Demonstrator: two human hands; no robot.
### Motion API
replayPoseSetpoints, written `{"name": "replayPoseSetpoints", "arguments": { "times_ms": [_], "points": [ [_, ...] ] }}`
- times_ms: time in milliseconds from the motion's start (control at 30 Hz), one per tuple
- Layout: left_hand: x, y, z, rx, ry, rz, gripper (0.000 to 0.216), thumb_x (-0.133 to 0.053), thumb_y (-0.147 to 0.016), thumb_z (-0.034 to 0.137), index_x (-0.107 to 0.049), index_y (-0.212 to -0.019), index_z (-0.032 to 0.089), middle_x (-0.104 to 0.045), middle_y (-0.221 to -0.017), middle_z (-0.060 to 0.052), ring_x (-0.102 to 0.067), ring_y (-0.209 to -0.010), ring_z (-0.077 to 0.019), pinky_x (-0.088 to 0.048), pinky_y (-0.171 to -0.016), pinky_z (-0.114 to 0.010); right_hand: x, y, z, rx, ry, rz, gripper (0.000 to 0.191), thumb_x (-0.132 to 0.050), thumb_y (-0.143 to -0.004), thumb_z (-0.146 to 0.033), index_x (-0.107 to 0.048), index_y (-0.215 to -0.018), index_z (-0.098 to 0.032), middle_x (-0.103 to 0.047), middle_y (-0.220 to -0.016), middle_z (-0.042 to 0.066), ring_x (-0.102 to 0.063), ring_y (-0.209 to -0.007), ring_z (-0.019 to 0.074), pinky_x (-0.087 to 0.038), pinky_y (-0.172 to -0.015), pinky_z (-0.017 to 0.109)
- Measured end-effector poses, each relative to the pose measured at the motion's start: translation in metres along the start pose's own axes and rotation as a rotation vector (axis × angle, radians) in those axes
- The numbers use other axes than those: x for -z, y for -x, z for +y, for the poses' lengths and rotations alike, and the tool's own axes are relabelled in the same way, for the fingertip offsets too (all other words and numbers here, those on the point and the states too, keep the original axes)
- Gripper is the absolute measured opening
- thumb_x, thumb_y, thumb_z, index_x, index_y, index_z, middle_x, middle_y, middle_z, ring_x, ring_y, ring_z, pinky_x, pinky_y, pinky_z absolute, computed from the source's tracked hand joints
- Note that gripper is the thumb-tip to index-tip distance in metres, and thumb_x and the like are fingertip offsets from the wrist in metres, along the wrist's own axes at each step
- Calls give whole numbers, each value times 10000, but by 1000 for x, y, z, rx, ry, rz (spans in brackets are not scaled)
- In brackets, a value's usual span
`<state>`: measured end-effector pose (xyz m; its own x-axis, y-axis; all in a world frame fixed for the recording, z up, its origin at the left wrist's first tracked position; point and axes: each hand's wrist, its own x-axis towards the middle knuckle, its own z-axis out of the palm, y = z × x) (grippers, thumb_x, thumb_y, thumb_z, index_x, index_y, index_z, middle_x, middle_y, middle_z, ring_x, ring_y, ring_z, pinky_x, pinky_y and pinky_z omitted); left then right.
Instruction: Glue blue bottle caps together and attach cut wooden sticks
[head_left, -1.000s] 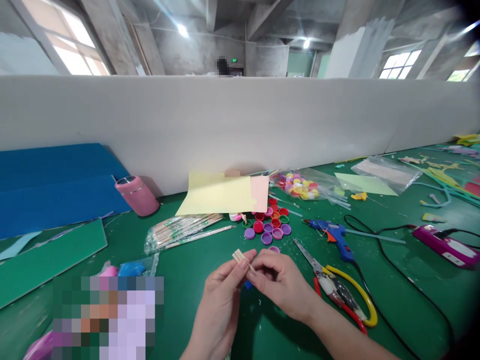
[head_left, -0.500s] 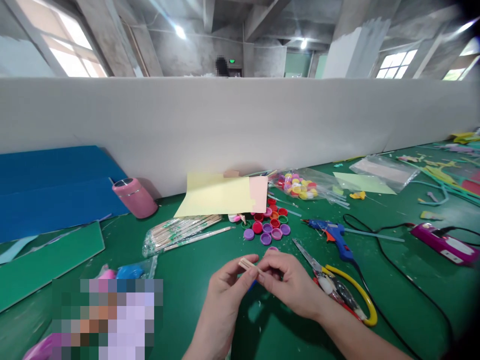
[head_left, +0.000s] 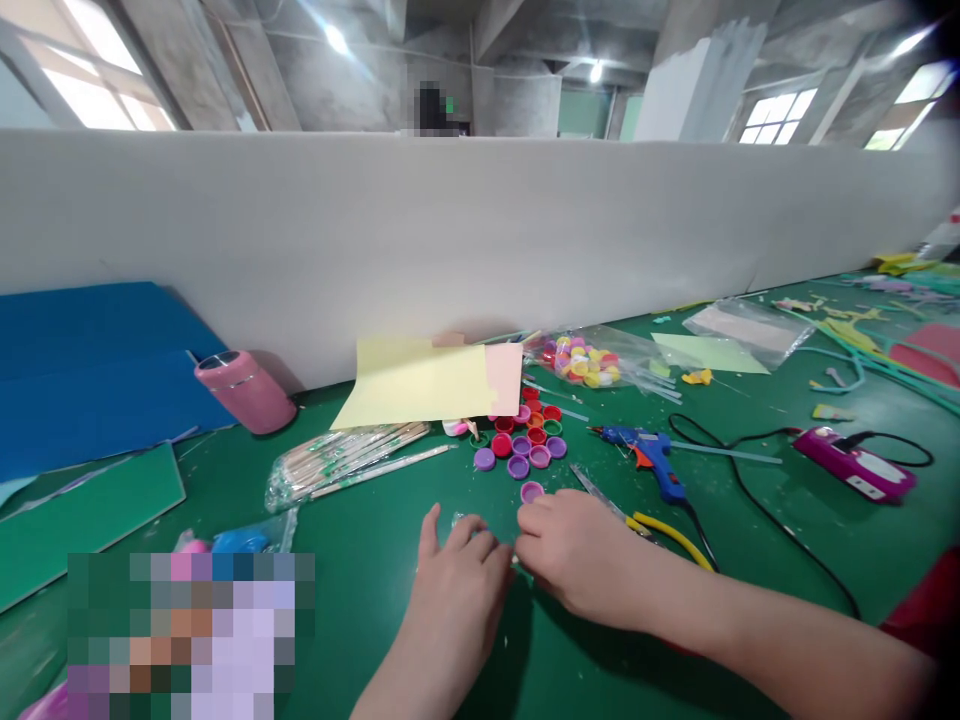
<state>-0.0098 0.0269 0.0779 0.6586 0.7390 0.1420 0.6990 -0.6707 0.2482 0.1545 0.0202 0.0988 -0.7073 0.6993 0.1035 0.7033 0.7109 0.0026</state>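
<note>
My left hand (head_left: 457,590) lies low on the green table (head_left: 360,520), fingers curled down with the thumb out to the left. My right hand (head_left: 574,555) is closed beside it, fingertips meeting the left hand's. What they pinch between them is hidden; the small wooden sticks seen earlier do not show. A purple bottle cap (head_left: 531,491) lies just beyond my right hand. A cluster of red and purple caps (head_left: 525,445) sits farther back.
Scissors with red and yellow handles (head_left: 660,530) lie right of my right hand, a blue glue gun (head_left: 649,455) with a black cord beyond. A bag of wooden sticks (head_left: 337,460), yellow paper (head_left: 420,385), a pink cup (head_left: 244,390) and a bag of caps (head_left: 585,360) stand behind.
Both hands have dropped from above the table to its surface. The wooden sticks held up between them earlier are out of sight now. The view has tilted slightly.
</note>
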Motion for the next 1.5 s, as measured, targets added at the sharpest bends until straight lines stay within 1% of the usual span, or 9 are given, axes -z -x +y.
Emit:
{"name": "replayPoseSetpoints", "arguments": {
  "times_ms": [233, 333, 433, 600, 867, 1067, 1300, 1433, 1500],
  "points": [
    [1, -1, -5, 123, 231, 5, 242, -420, -768, 142, -620, -643, 195, -656, -680, -46, -576, -741, -220, -219, -911, -531, 15, -12, 4, 28, -4, -37, 134, -481, -786, -137, -587, -708, -160, -566, -721, 42, -500, -663, 176, -305, -513, 280],
    [7, -2, -9, 276, 586, 27, 255, -429, -800, 260, -640, -687, 173, -649, -687, -55, -561, -697, -214, -368, -776, -386, 21, -15, 14, -65, -208, 48, 178, -514, -800, -274, -597, -922, -174, -573, -852, 53, -520, -724, 174, -372, -578, 275],
    [9, -1, -12, 426, 1010, 60, 286, -477, -789, 338, -657, -671, 149, -636, -670, -51, -536, -680, -195, -380, -640, -282, 18, -14, 20, -202, -560, 188, 369, -556, -778, -331, -519, -1115, -186, -549, -925, 50, -524, -744, 148, -416, -625, 252],
    [6, 1, -11, 490, 1394, 120, 244, -538, -769, 301, -672, -647, 138, -620, -668, -40, -502, -694, -160, -358, -664, -259, -5, -19, 11, -334, -998, 321, 211, -573, -770, -291, -613, -938, -169, -531, -781, 10, -478, -584, 90, -400, -517, 202],
    [8, 0, -3, 491, 1472, 118, 225, -559, -756, 257, -666, -609, 125, -627, -630, -51, -529, -671, -167, -379, -685, -283, -14, -33, -2, -350, -1540, 322, 159, -600, -742, -296, -553, -696, -151, -516, -500, -48, -516, -398, 85, -395, -390, 192],
    [10, -1, 0, 485, 1525, 98, 194, -562, -754, 240, -666, -645, 117, -644, -618, -57, -578, -609, -176, -412, -653, -297, -12, -31, -1, -341, -1506, 351, 161, -602, -742, -274, -559, -650, -150, -516, -511, -48, -513, -405, 73, -400, -378, 177],
    [12, -1, 1, 483, 1596, 82, 182, -571, -751, 227, -669, -651, 111, -654, -637, -65, -588, -652, -183, -419, -697, -310, -13, -32, -1, -351, -1513, 297, 175, -580, -757, -316, -556, -684, -159, -514, -504, -54, -526, -385, 79, -405, -371, 180],
    [11, 0, -3, 547, 1748, 110, 167, -595, -737, 225, -675, -654, 105, -668, -633, -64, -594, -651, -164, -430, -691, -285, -9, -27, 2, -355, -1247, 341, 208, -582, -757, -332, -611, -883, -169, -543, -708, -7, -508, -497, 78, -421, -443, 196],
    [10, -1, -4, 637, 1812, 147, 134, -622, -716, 219, -684, -699, 102, -682, -634, -66, -601, -622, -148, -438, -664, -264, -7, -21, 2, -327, -1085, 349, 409, -647, -700, -322, -551, -1079, -201, -548, -869, 23, -520, -636, 109, -454, -547, 222]
  ]
}}
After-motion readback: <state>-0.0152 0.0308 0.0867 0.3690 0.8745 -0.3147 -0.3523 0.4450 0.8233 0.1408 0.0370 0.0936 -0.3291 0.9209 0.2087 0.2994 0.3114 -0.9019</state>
